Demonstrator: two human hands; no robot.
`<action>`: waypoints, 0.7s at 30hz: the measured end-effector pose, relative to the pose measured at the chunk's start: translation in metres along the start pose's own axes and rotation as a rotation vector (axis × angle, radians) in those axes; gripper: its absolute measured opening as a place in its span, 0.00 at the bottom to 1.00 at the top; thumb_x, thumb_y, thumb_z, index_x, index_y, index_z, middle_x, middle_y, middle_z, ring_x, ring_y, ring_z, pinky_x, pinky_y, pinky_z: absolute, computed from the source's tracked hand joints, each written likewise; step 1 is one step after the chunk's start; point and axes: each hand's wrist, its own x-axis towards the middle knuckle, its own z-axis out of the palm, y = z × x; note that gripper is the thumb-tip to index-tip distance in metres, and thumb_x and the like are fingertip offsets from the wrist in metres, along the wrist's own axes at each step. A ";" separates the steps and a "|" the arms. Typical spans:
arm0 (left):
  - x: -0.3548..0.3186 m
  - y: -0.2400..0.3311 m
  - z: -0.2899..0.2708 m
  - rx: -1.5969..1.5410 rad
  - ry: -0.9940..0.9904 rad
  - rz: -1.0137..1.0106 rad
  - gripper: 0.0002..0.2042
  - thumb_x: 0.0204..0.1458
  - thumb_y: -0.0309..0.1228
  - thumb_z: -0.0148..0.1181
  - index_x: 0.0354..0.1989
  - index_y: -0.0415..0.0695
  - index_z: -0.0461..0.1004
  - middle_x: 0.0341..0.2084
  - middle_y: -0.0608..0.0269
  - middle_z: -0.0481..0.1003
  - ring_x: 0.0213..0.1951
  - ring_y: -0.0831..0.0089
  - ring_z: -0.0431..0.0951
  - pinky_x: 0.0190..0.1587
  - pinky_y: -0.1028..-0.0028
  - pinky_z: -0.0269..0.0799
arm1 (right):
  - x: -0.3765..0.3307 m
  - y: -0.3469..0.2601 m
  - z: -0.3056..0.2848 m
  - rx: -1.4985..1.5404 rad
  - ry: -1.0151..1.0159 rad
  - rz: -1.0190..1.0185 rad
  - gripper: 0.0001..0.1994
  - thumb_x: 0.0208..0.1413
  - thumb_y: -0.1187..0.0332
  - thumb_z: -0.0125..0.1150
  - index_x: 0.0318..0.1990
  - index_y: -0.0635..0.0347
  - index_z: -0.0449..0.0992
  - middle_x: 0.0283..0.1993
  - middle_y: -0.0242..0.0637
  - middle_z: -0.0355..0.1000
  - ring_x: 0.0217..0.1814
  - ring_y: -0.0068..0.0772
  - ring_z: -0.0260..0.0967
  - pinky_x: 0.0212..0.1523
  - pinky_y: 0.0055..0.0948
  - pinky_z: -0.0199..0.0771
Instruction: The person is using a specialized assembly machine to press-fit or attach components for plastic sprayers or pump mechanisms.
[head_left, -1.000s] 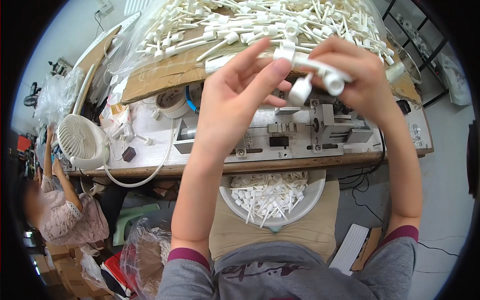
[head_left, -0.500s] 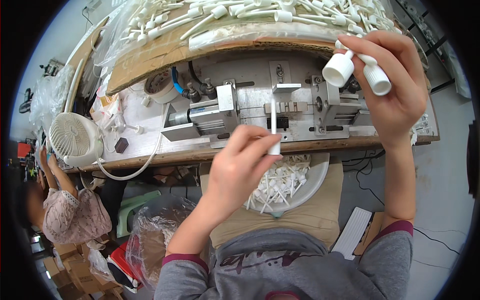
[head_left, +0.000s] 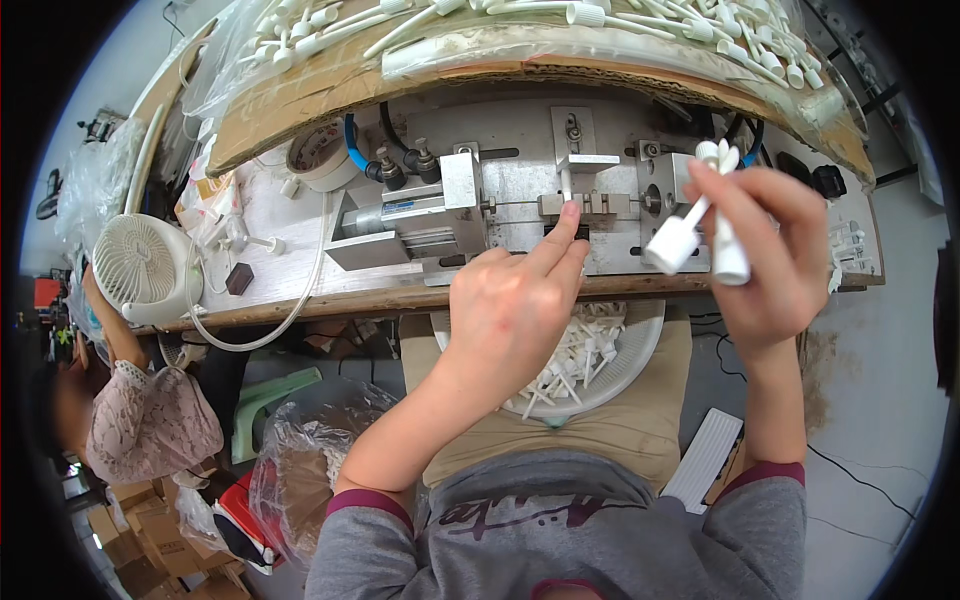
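Note:
My left hand [head_left: 518, 305] reaches over the front of a metal clamping fixture [head_left: 597, 203]. Its index finger lies along a white plastic stick [head_left: 566, 184] that points toward the small metal stop plate [head_left: 592, 162]. The stick's near end and my left thumb are hidden under the hand. To the right, my right hand [head_left: 768, 240] is closed around several white capped sticks, raised in front of the fixture's right-hand block. One wide cap [head_left: 672, 245] points down to the left, and a ribbed cap [head_left: 732, 264] hangs beside it.
Many capped white sticks [head_left: 590, 15] lie on a cardboard shelf [head_left: 300, 105] above the fixture. A bowl [head_left: 640, 345] of similar pieces sits on my lap. A white fan [head_left: 145, 270], a tape roll [head_left: 325, 160] and hoses stand left. Another person [head_left: 150, 420] sits at far left.
My left hand has moved forward, bringing the white stick into the fixture, its index finger now stretched out. My right hand has come down and nearer with its capped sticks.

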 end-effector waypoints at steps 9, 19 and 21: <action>-0.009 0.012 -0.030 -0.774 0.092 -0.049 0.19 0.44 0.19 0.73 0.48 0.37 0.80 0.42 0.55 0.79 0.34 0.73 0.82 0.35 0.76 0.80 | -0.025 -0.028 0.021 -0.098 -0.061 -0.179 0.23 0.32 0.74 0.61 0.42 0.74 0.82 0.39 0.45 0.75 0.33 0.36 0.75 0.29 0.27 0.76; -0.015 0.003 -0.006 -0.141 0.065 0.037 0.17 0.47 0.25 0.70 0.47 0.39 0.80 0.52 0.55 0.77 0.32 0.71 0.79 0.36 0.73 0.76 | -0.015 -0.016 0.015 0.085 0.041 0.140 0.16 0.44 0.81 0.68 0.44 0.67 0.82 0.42 0.44 0.80 0.41 0.38 0.79 0.40 0.30 0.80; -0.012 0.001 -0.002 -0.039 0.015 0.068 0.15 0.48 0.27 0.69 0.45 0.40 0.80 0.52 0.55 0.78 0.30 0.71 0.79 0.34 0.73 0.74 | -0.015 -0.018 0.012 0.144 0.050 0.261 0.12 0.49 0.83 0.70 0.42 0.64 0.82 0.42 0.42 0.81 0.43 0.37 0.80 0.42 0.28 0.80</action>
